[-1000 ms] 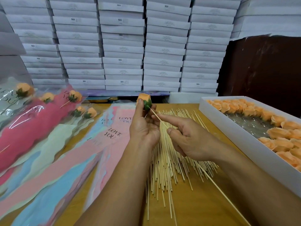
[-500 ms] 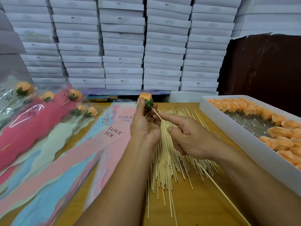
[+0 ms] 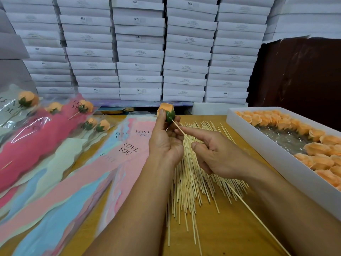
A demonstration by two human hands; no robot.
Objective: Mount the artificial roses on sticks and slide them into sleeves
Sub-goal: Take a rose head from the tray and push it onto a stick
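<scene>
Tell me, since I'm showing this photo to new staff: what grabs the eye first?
At centre, the left hand holds an orange rose while the right hand pinches a stick into its green base. Behind rises a wall of stacked white boxes; pink and blue sleeves fan out at left.

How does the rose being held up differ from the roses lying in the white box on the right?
The held rose is raised above the table in the left hand, with a stick, gripped by the right hand, at its green base; the boxed roses lie loose with no sticks visible. The held rose shows its green base to the camera; the boxed roses show mostly petals. The held rose is alone; the boxed roses crowd together in the white box. All are the same peach-orange.
</scene>
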